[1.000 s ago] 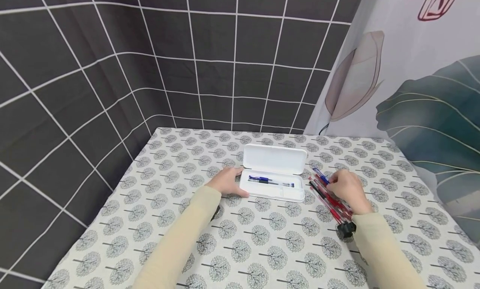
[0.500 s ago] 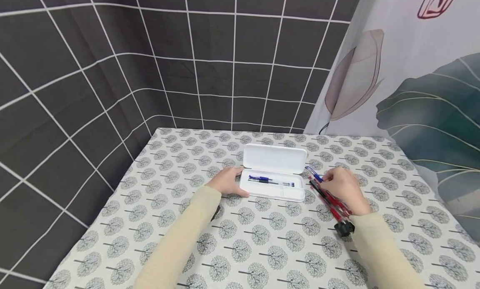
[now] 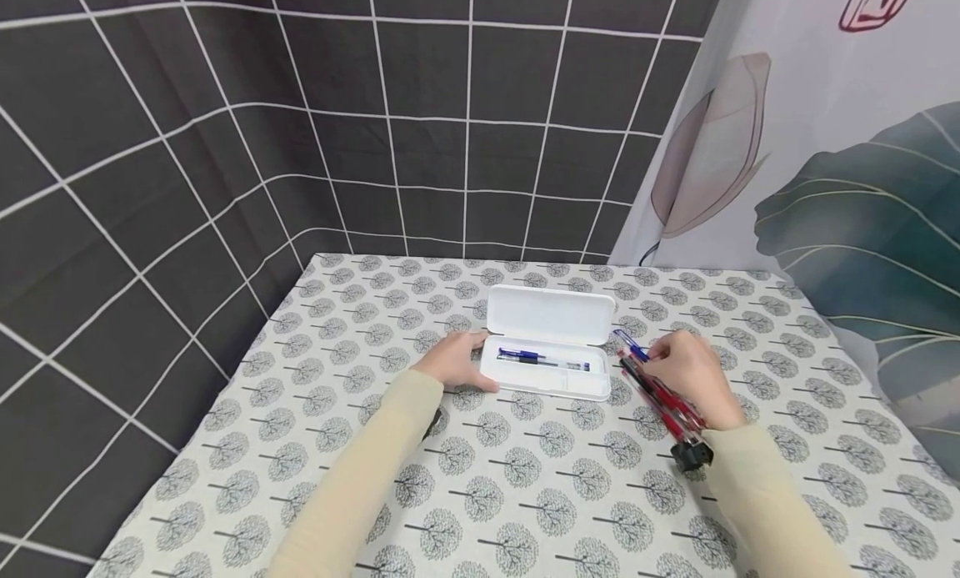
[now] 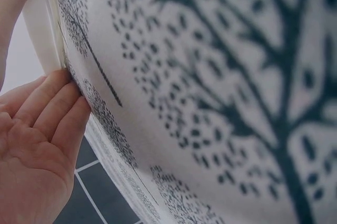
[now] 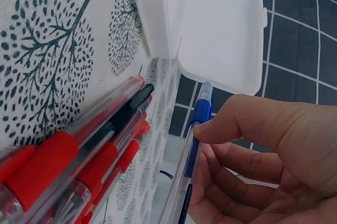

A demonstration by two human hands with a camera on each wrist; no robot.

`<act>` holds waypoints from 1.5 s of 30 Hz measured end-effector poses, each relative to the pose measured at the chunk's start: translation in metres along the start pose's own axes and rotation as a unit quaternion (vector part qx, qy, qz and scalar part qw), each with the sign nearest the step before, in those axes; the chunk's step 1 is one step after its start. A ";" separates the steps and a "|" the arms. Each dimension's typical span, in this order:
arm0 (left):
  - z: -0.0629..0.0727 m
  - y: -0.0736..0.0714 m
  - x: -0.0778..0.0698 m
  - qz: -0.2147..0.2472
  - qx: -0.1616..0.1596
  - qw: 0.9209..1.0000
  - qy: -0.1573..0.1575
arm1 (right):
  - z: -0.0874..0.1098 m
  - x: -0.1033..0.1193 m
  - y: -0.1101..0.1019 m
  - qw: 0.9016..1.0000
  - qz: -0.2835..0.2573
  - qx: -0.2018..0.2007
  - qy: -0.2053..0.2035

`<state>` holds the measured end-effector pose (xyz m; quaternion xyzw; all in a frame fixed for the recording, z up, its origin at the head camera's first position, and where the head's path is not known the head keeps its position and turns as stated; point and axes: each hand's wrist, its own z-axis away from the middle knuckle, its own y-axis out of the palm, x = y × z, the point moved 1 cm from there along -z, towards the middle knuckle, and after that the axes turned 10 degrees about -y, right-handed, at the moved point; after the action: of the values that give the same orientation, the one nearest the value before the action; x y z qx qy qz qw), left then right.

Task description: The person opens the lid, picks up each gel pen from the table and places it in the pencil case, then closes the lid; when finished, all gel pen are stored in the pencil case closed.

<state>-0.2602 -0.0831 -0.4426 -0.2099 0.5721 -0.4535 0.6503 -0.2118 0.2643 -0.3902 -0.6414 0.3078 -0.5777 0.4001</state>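
Note:
A white pencil case (image 3: 550,314) lies open on the table, lid tipped back. My left hand (image 3: 453,361) holds its left end, thumb at the front edge and fingers at the back; in the left wrist view the fingers (image 4: 55,100) reach against the case's side. Inside the case lie a blue pen (image 3: 517,355) and a clear-barrelled one beside it. My right hand (image 3: 693,374) pinches another blue pen (image 5: 202,111) between thumb and forefinger, its tip toward the case. Close beneath that hand are several red pens (image 5: 42,163) and a black one (image 5: 134,105).
A cloth with tree prints (image 3: 555,511) covers the table. Behind it hangs a dark gridded curtain (image 3: 427,153), and a pale leaf-patterned curtain (image 3: 720,169) hangs at the right. A black object (image 3: 692,455) shows at the right wrist.
My right hand has shifted slightly left, and the blue pen in it has swung its tip left toward the case. The left hand and the case have stayed put.

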 end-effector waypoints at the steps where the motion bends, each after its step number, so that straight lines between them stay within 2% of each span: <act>1: 0.000 0.000 0.000 0.001 0.000 1.000 0.000 | 0.000 0.001 -0.001 1.000 0.003 0.000 -0.002; 22: -0.002 0.000 0.001 0.011 0.001 1.000 0.002 | -0.012 0.029 0.009 0.998 0.005 -0.014 -0.063; 29: -0.001 0.000 0.002 0.009 0.001 1.000 0.007 | -0.017 0.036 0.020 0.998 -0.016 0.006 -0.056; 37: -0.002 0.000 0.003 -0.004 -0.003 1.000 0.012 | -0.026 0.040 0.030 0.996 -0.021 0.013 -0.091; 45: 0.000 -0.001 0.000 -0.007 -0.004 1.000 0.011 | -0.034 0.045 0.038 0.993 -0.042 0.026 -0.103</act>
<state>-0.2604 -0.0838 -0.4414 -0.2116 0.5796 -0.4581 0.6399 -0.2364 0.2017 -0.4007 -0.6995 0.2222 -0.5327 0.4215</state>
